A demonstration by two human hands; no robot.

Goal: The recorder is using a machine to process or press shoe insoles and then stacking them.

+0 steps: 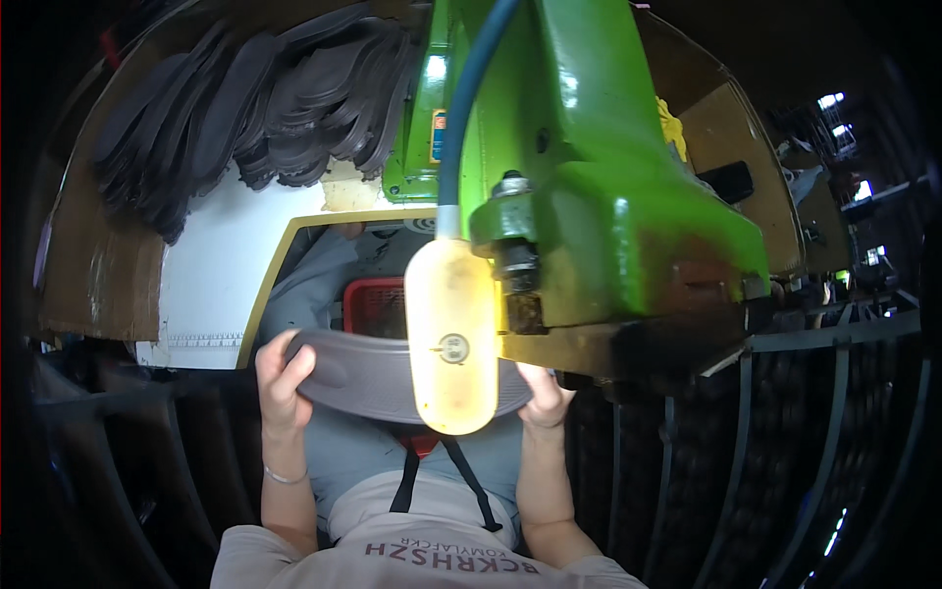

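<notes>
Between both hands I hold a dark grey-brown shoe sole [368, 378], stretched sideways and bowed a little downward in the middle. My left hand [284, 378] grips its left end, thumb on the upper face. At its right end my right hand [545, 395] pinches the edge. A glowing yellow-white lamp [451, 383] on a flexible blue-green cable hangs in front and hides part of the sole's right half. The green machine [599, 177] stands just beyond, its dark lower working end near my right hand.
Stacks of similar dark soles [265, 108] lie on the white tabletop [211, 265] at the far left, beside a cardboard wall [98, 285]. A red basket [368, 299] sits below the table's cut-out. To the right is a cardboard box [741, 147] with a yellow cloth [670, 130].
</notes>
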